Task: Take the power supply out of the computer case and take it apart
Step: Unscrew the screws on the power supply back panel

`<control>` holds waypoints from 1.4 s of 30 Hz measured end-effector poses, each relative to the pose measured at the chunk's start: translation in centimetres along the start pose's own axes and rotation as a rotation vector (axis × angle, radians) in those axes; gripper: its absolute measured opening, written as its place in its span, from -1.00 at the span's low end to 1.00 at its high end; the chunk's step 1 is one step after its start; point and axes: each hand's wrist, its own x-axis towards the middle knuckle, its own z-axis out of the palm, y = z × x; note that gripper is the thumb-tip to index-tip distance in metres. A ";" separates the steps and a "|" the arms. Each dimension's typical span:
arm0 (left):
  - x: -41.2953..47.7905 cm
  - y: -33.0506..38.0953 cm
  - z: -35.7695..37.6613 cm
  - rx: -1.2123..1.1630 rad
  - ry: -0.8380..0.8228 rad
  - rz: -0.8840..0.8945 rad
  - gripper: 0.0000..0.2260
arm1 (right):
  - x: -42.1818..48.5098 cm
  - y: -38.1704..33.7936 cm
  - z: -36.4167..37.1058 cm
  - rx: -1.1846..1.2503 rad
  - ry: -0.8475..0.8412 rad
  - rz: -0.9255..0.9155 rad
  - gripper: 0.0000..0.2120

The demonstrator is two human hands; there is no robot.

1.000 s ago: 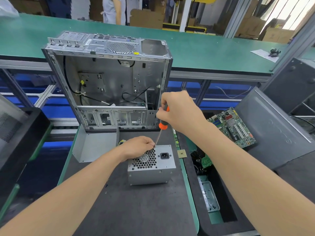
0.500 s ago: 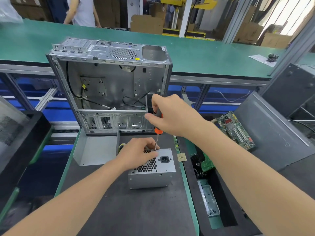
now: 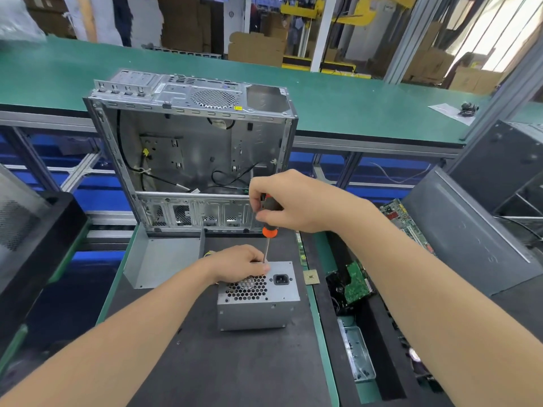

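Power supply, judged rigid and weighty, was held at its top edge by the curled left grip, while a screwdriver was clasped in the right grip.

1. The left forearm, lower left of the frame, is bare to the frame's edge.
2. The right forearm, lower right, is bare too.
3. The left grip and right grip are bare.
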 end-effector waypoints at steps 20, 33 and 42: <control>0.2 -0.5 2.1 0.331 0.207 -0.056 -0.59 | 1.0 -1.9 0.1 -0.130 0.035 0.156 -0.89; 0.4 -0.8 2.6 0.374 0.260 -0.087 -0.56 | 0.8 -1.7 1.5 -0.159 0.222 0.072 -0.77; 0.1 -0.4 2.6 0.357 0.247 -0.095 -0.58 | 1.7 -2.3 3.5 -0.185 0.455 0.458 -0.82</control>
